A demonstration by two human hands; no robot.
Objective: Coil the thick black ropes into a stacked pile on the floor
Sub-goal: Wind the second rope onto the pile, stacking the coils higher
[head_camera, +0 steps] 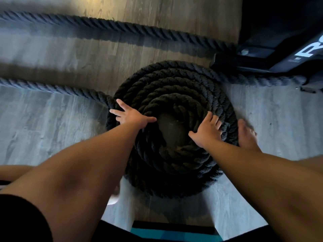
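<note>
On top of the rope coil (174, 81), your left hand (131, 116) and right hand (207, 131) pressed flat, fingers (121, 104) spread wide, rope directly underneath.

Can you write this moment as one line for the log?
left hand: open, flat on rope coil | right hand: open, flat on rope coil | loose rope: uncoiled, trails off left | task: not finished

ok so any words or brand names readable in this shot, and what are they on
"R", then part of a rounded second letter cut off by the picture's edge: large white print on the black equipment base, top right.
Small white label just below that print: too small to read.
Rope coil and floor: no text visible.
</note>
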